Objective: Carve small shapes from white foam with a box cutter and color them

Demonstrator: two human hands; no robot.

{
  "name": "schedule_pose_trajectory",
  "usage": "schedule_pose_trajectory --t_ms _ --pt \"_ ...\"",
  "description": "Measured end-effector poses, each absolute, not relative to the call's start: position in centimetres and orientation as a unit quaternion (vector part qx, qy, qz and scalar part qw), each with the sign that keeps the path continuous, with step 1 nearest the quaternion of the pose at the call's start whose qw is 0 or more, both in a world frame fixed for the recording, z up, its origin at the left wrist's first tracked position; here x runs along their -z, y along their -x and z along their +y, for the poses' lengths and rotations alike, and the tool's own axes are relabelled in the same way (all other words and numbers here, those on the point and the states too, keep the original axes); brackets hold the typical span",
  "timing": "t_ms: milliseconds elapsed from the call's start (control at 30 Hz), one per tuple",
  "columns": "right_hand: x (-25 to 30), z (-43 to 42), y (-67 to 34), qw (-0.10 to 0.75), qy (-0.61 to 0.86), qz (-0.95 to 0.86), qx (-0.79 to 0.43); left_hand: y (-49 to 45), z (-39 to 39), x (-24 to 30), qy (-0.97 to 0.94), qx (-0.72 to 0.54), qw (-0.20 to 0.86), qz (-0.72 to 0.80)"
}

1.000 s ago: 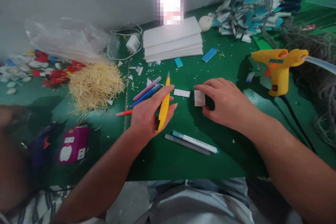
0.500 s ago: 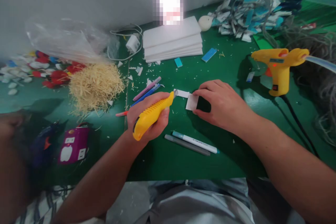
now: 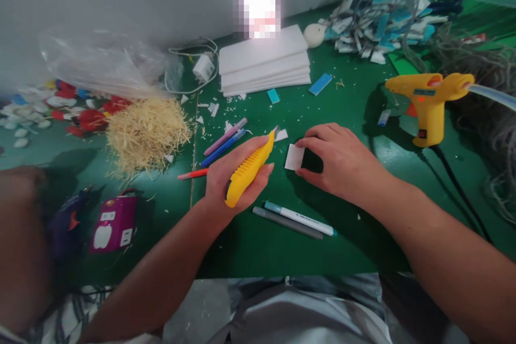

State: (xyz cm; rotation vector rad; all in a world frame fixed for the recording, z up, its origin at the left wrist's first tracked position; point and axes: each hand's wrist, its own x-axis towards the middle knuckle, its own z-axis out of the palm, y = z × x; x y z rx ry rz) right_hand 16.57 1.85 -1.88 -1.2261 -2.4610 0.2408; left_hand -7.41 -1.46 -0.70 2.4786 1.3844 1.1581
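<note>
My left hand is wrapped round a yellow utility knife, its blade tip pointing up and to the right. Just beside the blade lies a small white strip, partly hidden by the knife. The thumb and fingers of my right hand pinch the right edge of a small white square on the green table. A gap separates the square from the strip. Below both hands are a white-and-teal marker and a grey marker.
A yellow glue gun stands right, trailing a black cord. White sheets are stacked at the back, straw lies left, and pens rest near my left hand. Another person's arm reaches in beside a purple power block.
My left hand and the knife have moved right and slightly up. The white strip, previously touching the square, now lies apart from it. My right hand has stayed put.
</note>
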Motion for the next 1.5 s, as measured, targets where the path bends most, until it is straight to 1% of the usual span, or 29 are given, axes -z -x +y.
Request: schedule_pose_trajectory --t_ms 167,233,367,433,633,867,1167,1500 --pt "1.6 1.6 -16.4 0.195 0.447 -0.87 -0.07 7.5 -1.5 1.2 -0.8 -0.423 0.026 0.425" --pt "1.5 1.5 -16.5 0.188 0.45 -0.87 -0.067 7.6 -1.8 1.2 -0.797 -0.445 -0.005 0.41" --pt "1.5 1.6 -16.8 0.175 0.444 -0.876 -0.072 7.5 -2.7 0.4 -0.805 -0.394 -0.055 0.44" --pt "1.7 1.6 -16.8 0.178 0.446 -0.874 -0.074 7.4 -3.0 -0.1 -0.817 -0.368 -0.046 0.442" --pt "2.1 1.2 -16.1 0.198 0.468 -0.859 -0.065 6.8 -2.8 -0.7 -0.858 -0.375 -0.067 0.345" --pt "1.9 1.2 -16.2 0.2 0.458 -0.864 -0.059 6.4 -2.3 -0.1 -0.849 -0.387 -0.072 0.352" --pt "1.9 1.2 -16.1 0.192 0.46 -0.865 -0.059 6.0 -2.2 0.3 -0.86 -0.357 -0.045 0.361" --pt "1.7 1.3 -15.9 0.185 0.478 -0.855 -0.079 6.4 -2.1 0.1 -0.851 -0.371 -0.057 0.367"
